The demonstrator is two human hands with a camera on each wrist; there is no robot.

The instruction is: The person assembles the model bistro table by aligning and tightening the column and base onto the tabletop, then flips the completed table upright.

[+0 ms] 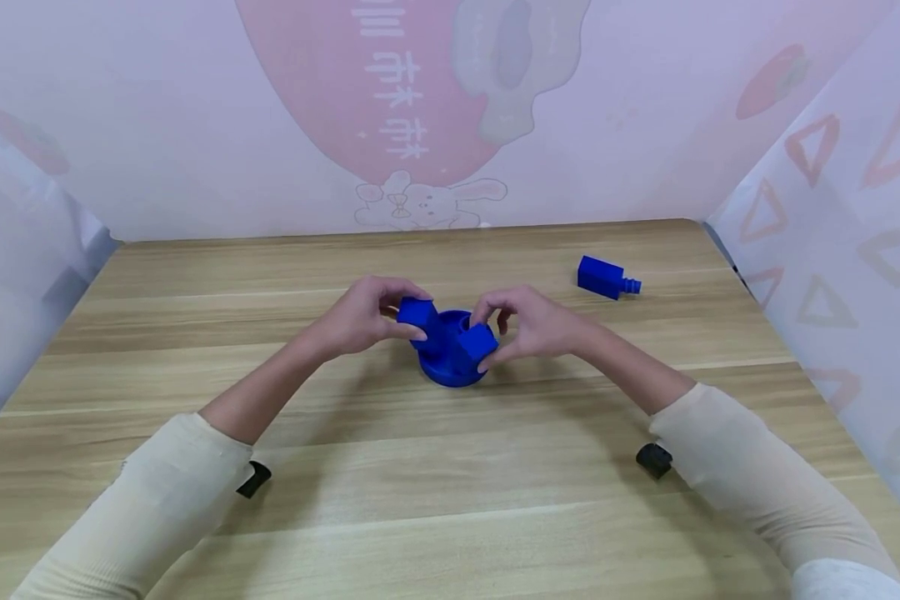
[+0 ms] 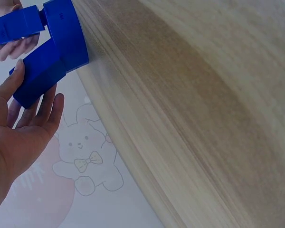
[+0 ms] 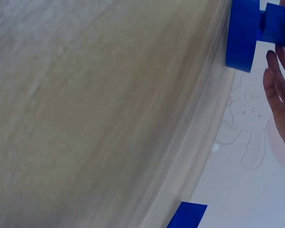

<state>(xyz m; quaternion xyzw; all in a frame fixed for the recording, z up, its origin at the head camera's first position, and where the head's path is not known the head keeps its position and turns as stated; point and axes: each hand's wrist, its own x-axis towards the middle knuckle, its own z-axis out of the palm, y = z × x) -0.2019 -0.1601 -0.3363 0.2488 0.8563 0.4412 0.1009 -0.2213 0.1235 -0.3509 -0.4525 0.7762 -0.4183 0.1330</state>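
A round blue base (image 1: 452, 377) with a raised rim rests on the table between the hands. My left hand (image 1: 352, 321) grips a square-sided blue block (image 2: 40, 73) between thumb and fingers, and the block leans outward from the base. From the other side, my right hand (image 1: 536, 325) pinches a second blue block (image 1: 478, 342). A narrow neck on this second block meets the base in the left wrist view. The lower end of the left block is hidden at the base.
A third blue block (image 1: 600, 277) with a ridged, narrow neck lies on its side at the back right of the wooden table (image 1: 420, 517). A printed wall (image 1: 195, 150) stands along the table's far edge. Small black devices (image 1: 654, 460) show beside both sleeves.
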